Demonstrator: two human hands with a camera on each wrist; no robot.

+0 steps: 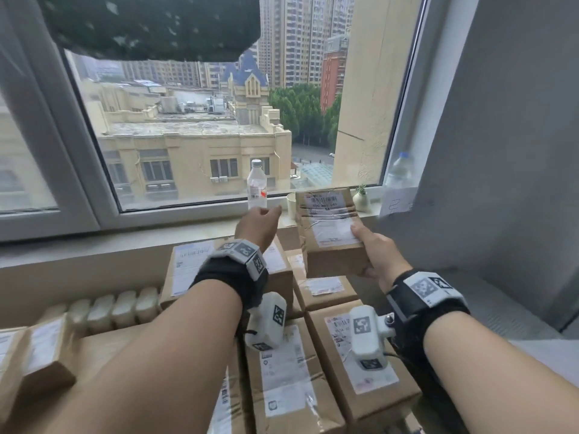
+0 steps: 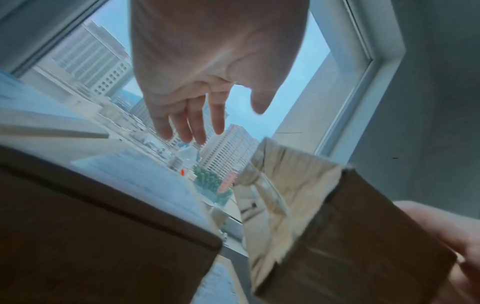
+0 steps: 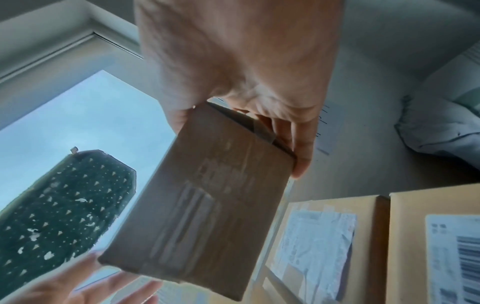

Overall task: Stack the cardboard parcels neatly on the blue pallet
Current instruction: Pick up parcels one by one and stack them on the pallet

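One brown taped parcel, white labels | right hand fingers grip it | left hand fingers spread

Right hand grips a small cardboard parcel up by the windowsill, left hand open beside it, more stacked parcels below.

Labelled brown parcel aloft above stacked parcels
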